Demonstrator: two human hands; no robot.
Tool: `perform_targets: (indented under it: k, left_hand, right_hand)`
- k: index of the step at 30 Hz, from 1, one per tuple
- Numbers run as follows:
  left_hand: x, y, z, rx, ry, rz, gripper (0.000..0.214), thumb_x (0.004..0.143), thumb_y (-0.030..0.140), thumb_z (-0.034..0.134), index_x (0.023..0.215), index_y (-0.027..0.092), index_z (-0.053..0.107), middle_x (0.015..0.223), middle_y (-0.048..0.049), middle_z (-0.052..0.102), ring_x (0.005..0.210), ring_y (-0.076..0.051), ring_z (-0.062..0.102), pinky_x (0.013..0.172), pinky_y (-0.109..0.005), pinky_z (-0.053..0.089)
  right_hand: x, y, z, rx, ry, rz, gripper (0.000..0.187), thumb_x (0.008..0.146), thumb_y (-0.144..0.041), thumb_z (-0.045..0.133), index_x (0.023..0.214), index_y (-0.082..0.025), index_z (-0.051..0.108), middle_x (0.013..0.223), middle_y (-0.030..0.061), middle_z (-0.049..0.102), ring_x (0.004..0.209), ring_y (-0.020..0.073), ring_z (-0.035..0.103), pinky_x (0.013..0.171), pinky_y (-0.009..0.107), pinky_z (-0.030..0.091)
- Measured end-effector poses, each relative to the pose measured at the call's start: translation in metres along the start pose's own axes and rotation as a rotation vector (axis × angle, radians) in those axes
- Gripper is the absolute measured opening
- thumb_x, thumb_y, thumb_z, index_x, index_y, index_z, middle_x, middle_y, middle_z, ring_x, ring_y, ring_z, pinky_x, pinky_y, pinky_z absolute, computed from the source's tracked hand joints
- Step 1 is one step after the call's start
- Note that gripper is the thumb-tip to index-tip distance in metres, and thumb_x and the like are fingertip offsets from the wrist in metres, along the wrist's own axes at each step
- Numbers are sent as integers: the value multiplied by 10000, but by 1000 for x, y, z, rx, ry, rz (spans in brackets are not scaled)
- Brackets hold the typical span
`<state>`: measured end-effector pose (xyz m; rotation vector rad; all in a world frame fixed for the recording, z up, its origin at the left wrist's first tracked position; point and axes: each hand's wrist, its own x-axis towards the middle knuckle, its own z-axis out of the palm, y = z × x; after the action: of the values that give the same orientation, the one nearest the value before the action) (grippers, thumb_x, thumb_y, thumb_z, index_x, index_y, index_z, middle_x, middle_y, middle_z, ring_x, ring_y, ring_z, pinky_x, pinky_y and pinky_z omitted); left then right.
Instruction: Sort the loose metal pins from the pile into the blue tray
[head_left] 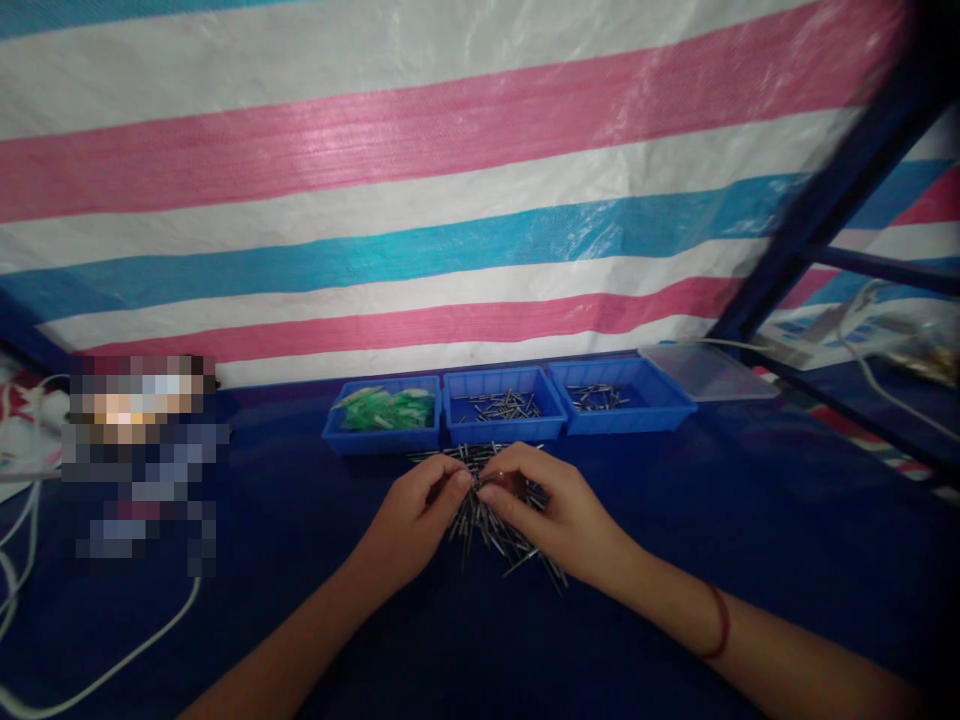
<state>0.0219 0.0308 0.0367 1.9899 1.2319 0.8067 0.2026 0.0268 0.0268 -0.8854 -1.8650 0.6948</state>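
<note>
A loose pile of thin metal pins (491, 530), dark and silver, lies on the dark blue tabletop. Above it, my left hand (424, 505) is closed in a pinch of thumb and forefinger. My right hand (551, 505) pinches too, its fingertips almost touching those of the left. A slim piece like one of the pins shows at the right fingertips; what the left fingers hold is too small to tell. Behind the pile stand three blue trays: a left tray (382, 441) with green-and-clear pieces (386, 408), a middle tray (506, 431) and a right tray (634, 417), both with pins.
A clear plastic lid (709, 372) lies beside the right tray. White cables (161, 640) run along the table's left side, near a blurred-out patch. A striped plastic sheet (390, 230) hangs behind the table, and a dark metal frame (840, 200) rises at the right.
</note>
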Motion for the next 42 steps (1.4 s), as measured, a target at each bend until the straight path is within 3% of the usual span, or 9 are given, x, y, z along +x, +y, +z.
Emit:
perform_targets:
  k: [7,15,28,35,38,42]
  left_hand:
    - [-1,0,3,-58,-12,-26,269,925,343,415,859,151,591,744,4,544,685,-135,503,627,-223,392]
    - [-1,-2,-2,-8,-57,151,178,913,259,472,924,164,621,903,-44,574,821,-154,551,750,-250,430]
    - [-3,0,-3,58,152,201,97,875,225,555,905,168,629,853,-30,566,718,-125,532,651,-232,439]
    - [-6,-1,-3,62,182,249,80,875,213,558,908,167,616,865,-25,565,700,-110,535,644,-224,446]
    - [-6,-1,-4,117,170,246,119,880,235,553,976,175,590,868,-21,565,713,-116,539,666,-233,456]
    - [-4,-1,-14,309,41,243,232,903,268,518,1118,191,558,970,-42,589,801,-141,570,732,-264,474]
  right_hand:
    - [1,-3,-1,40,67,23,92,850,-246,566,782,-193,598,690,11,570,634,136,523,574,262,432]
    - [1,-2,-3,28,89,11,83,844,-241,573,789,-190,609,690,10,562,635,137,522,586,269,427]
    - [1,3,-2,12,67,17,55,839,-178,558,835,-189,612,739,19,581,656,134,537,594,264,429]
    - [0,7,2,-31,-3,-35,79,856,-180,538,857,-192,617,762,29,608,693,143,560,633,275,455]
    - [6,9,-7,-85,-19,-90,115,870,-182,512,878,-193,626,821,44,639,754,155,583,673,284,471]
    - [21,24,-43,-360,140,-82,127,860,-203,511,862,-185,637,793,34,644,714,156,583,670,285,457]
